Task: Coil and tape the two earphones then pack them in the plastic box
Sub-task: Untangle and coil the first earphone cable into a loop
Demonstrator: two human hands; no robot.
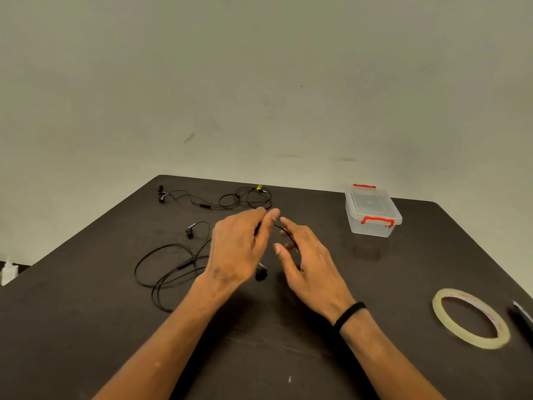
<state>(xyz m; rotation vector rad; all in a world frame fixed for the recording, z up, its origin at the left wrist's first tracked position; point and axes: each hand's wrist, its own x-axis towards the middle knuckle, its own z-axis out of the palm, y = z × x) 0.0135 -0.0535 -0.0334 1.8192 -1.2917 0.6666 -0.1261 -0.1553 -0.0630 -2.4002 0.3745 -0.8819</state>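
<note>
Earphone cable (173, 272), black and loosely looped, is lying on the dark tabletop (86, 327) at near left, trailing up under the hands. At near right a roll of clear tape (470, 319) is lying flat, with a dark object (523, 314) just beside it at the frame edge. Above the middle of the tabletop the left hand (239, 249) is pinching the cable between thumb and fingers, while the right hand (308, 264), wearing a black wristband (349, 314), is holding its fingers apart and loosely curved with the cable running across them. Further back at right the lidded plastic box (372, 210) is standing. Along the far edge the second earphone (219, 197) is lying uncoiled
</note>
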